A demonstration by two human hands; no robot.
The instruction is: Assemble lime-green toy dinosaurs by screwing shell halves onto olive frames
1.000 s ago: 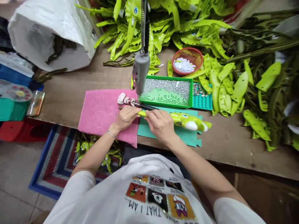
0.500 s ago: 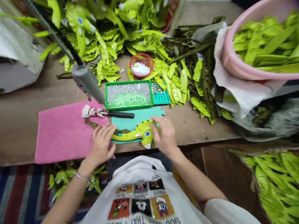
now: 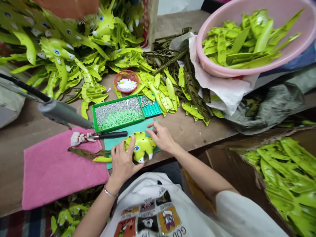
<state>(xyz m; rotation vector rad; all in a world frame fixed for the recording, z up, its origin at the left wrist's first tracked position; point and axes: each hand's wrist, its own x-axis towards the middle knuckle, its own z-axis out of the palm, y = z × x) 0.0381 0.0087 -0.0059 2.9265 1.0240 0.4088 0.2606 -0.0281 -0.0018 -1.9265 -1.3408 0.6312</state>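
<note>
A lime-green plastic dinosaur toy [image 3: 138,147] with a blue eye and white horns lies on a teal foam mat [image 3: 116,140] at the table's front edge. My left hand [image 3: 122,162] rests over its neck and body, fingers curled on it. My right hand [image 3: 159,136] touches the back of its head with bent fingers. A black-handled tool [image 3: 108,135] with a wrapped tip lies just behind, partly on a pink towel [image 3: 56,168].
Behind the mat stand a green tray of small screws [image 3: 118,112], a teal tray [image 3: 149,107] and a red basket of white pieces [image 3: 125,82]. A hanging grey screwdriver [image 3: 63,113] juts in from the left. Green toy parts are heaped on the table, in a pink basin [image 3: 222,64] and a box at right.
My view has swung right. The toy was turned and pulled toward the table's edge; my left hand moved onto its body and my right hand onto its head.
</note>
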